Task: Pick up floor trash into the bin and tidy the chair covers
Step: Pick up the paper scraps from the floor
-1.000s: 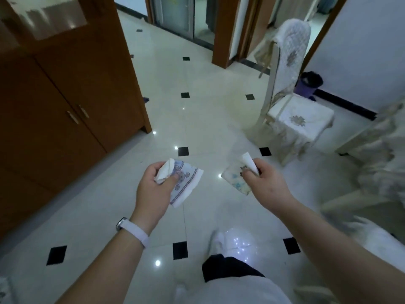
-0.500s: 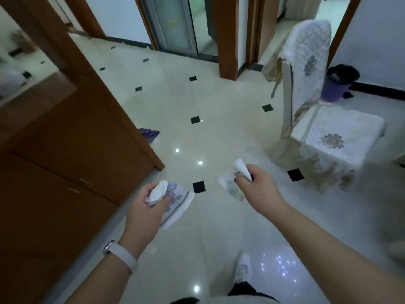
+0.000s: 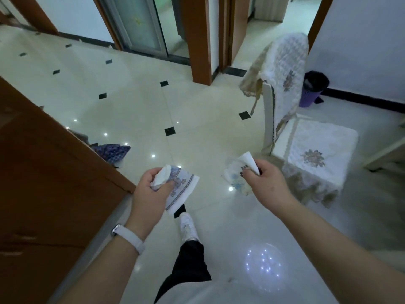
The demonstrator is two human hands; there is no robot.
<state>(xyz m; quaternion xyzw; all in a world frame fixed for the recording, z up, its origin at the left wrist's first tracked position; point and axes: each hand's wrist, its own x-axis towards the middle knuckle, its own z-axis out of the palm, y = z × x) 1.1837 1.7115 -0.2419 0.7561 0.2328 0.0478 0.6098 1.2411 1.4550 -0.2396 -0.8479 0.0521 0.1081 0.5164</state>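
Now, left hand [image 3: 151, 194]: pinching a blue-patterned wrapper [image 3: 178, 189], held above the floor [image 3: 131, 102].
Right hand [image 3: 266, 183]: clamped on a crumpled paper [image 3: 237, 176], just off the chair [image 3: 306, 150].
Bin [image 3: 313, 88]: purple, behind the chair, by the wall.
Cover [image 3: 282, 69]: draped crookedly over the chair back.

A blue-patterned white tissue [image 3: 179, 189] is held crumpled at near centre, and a second printed scrap [image 3: 237, 176] to its right. A purple bin [image 3: 312, 89] with a black liner stands far right, behind a chair's rumpled quilted cover [image 3: 282, 69].
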